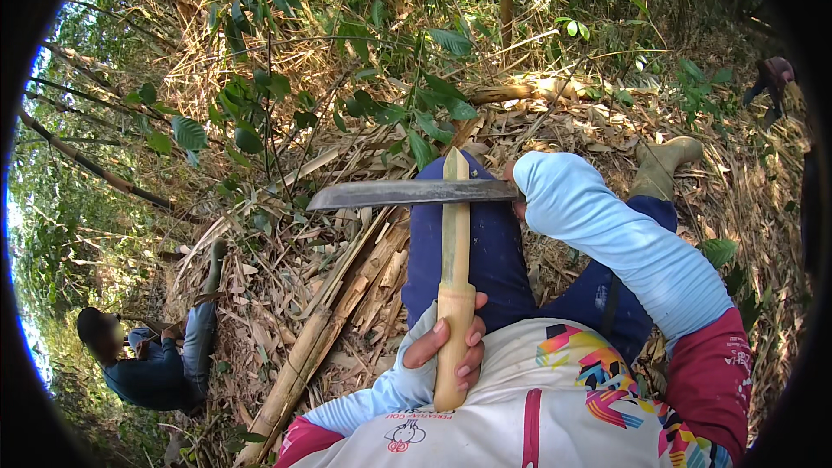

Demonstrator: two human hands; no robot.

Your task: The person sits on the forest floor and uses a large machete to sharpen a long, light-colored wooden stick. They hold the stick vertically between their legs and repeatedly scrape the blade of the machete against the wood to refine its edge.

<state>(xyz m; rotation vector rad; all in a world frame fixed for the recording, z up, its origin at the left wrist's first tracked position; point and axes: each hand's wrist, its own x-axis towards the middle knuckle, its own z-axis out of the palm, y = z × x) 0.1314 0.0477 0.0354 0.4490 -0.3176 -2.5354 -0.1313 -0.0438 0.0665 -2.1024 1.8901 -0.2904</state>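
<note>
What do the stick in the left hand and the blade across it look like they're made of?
The stick looks like bamboo: pale yellow-tan, smooth outside, with a flat, paler split face running up from a node. The blade looks like metal, probably steel: dull grey, unpolished, with darker patches. The left hand grips the stick's lower end; the blade's handle and the right hand are hidden behind the light-blue sleeve.

We wear a white jersey (537, 399) with bright multicoloured patches and red upper sleeves, pale blue undersleeves (624, 243) reaching toward our fingers, dark blue trousers (494, 251), and an olive rubber boot (663, 165) beyond them.
</note>
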